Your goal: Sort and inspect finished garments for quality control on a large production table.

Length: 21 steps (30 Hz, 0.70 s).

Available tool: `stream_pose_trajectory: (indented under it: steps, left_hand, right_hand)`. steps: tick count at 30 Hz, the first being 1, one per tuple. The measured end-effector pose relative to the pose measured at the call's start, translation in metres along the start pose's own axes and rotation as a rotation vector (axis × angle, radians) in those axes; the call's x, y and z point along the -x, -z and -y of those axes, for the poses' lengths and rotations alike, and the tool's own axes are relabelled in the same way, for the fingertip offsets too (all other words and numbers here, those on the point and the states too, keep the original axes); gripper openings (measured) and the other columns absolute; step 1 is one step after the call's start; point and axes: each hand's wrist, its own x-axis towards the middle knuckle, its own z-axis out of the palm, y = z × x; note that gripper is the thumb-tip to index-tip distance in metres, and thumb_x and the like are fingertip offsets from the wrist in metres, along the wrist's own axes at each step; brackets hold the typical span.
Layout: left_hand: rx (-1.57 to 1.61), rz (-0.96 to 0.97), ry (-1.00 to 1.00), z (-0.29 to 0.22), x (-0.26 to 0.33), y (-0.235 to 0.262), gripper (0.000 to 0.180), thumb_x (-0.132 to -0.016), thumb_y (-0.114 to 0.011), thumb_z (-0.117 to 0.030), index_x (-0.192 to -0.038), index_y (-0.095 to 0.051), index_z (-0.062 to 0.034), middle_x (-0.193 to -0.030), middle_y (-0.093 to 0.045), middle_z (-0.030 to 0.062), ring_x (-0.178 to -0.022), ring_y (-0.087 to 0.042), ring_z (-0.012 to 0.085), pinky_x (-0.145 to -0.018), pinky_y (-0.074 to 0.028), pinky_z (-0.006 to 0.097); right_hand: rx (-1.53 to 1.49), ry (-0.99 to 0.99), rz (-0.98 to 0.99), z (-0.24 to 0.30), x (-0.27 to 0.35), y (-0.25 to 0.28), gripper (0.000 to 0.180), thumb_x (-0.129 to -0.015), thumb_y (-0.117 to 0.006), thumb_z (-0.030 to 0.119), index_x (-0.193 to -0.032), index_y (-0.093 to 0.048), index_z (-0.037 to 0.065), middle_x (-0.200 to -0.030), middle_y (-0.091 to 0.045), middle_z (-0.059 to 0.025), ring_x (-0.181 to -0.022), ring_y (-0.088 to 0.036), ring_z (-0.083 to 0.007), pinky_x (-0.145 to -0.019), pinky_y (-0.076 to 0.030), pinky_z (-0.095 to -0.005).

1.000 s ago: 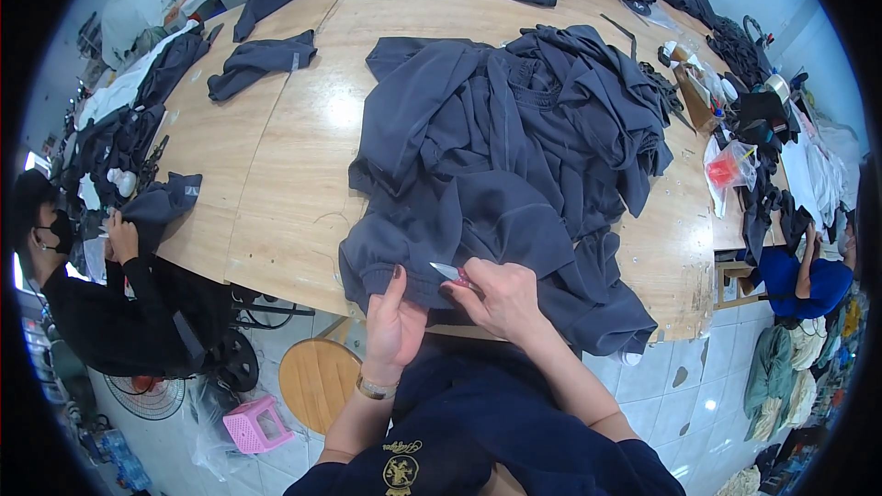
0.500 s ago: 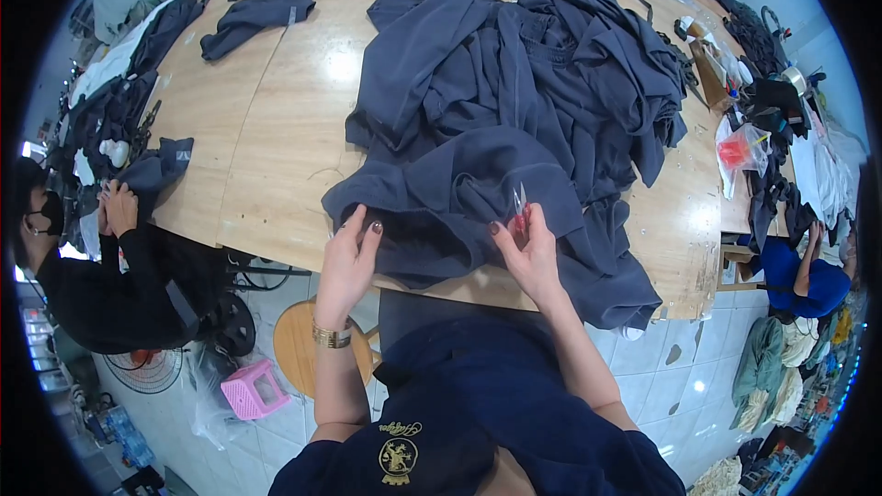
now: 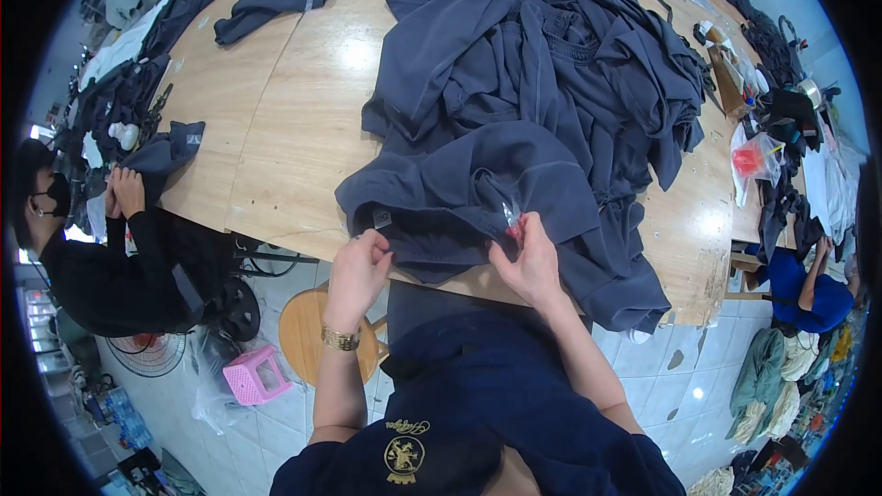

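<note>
**stitchwatch:** I'm watching the head feed right now and the person is working the near edge of a dark navy garment [image 3: 459,184] at the front of the wooden table [image 3: 276,129]. The left hand [image 3: 356,268] is pinching the hem just below a small grey label [image 3: 381,218], fingers closed on the cloth. The right hand [image 3: 525,262] is gripping small thread snips [image 3: 510,218], blades pointing up into a fold. I can't tell whether the blades are apart or together, they're too small on my screen.

**seamrat:** So trimming loose threads, I'm guessing. Any tips for doing it clean?

**stitchwatch:** That's how I'm reading it too. I'm thinking the left hand should be keeping the hem taut and flat, so only a stray thread is sitting between the blades and not the fabric. The tips are lying very close to a fold, so a nick looks like the main risk.

**seamrat:** Where's the garment sitting against the hands?

**stitchwatch:** It's lying right in front of both, draping over the table edge toward the person's lap. The 2 hands are holding it apart from each other, the label nearer the left 1. Behind it a big heap of similar dark clothes [image 3: 588,64] is piling toward the far side, touching the piece in hand. Another person [image 3: 110,257] is sitting at the left, handling their own dark piece, well apart from this 1.
</note>
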Motion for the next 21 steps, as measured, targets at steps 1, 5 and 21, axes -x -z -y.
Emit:
stream_pose_trajectory:
  steps: [1, 5, 21]
  left_hand:
    - [-0.001, -0.001, 0.002, 0.002, 0.003, -0.001, 0.013, -0.078, -0.065, -0.01, -0.083, -0.057, -0.0005, -0.076, -0.064, 0.0148, -0.07, -0.063, 0.0288, -0.063, -0.049, 0.036]
    - [-0.159, 0.154, 0.322, 0.014, 0.005, -0.009, 0.031, -0.082, -0.063, -0.032, -0.079, -0.062, -0.0007, -0.063, -0.062, 0.0126, -0.057, -0.062, 0.0238, -0.054, -0.047, 0.035]
    - [1.679, 0.111, 0.114, -0.03, 0.01, -0.024, 0.024, -0.096, -0.046, -0.02, -0.11, -0.054, -0.0025, -0.106, -0.062, 0.0102, -0.094, -0.062, 0.0189, -0.079, -0.051, 0.033]
  right_hand:
    - [0.016, -0.021, 0.013, 0.0, 0.0, 0.0, 0.034, -0.071, -0.065, 0.02, -0.084, -0.038, 0.002, -0.073, -0.047, -0.0146, -0.066, -0.053, -0.0342, -0.059, -0.043, -0.0408]
    - [0.023, -0.002, 0.003, -0.007, 0.002, -0.002, 0.032, -0.071, -0.064, 0.017, -0.084, -0.038, 0.002, -0.074, -0.048, -0.0156, -0.067, -0.053, -0.0353, -0.059, -0.043, -0.0413]
    - [-0.395, 0.117, 0.004, 0.042, -0.012, -0.005, 0.025, -0.075, -0.068, 0.008, -0.079, -0.044, 0.001, -0.074, -0.042, -0.0118, -0.062, -0.043, -0.0267, -0.056, -0.037, -0.0338]
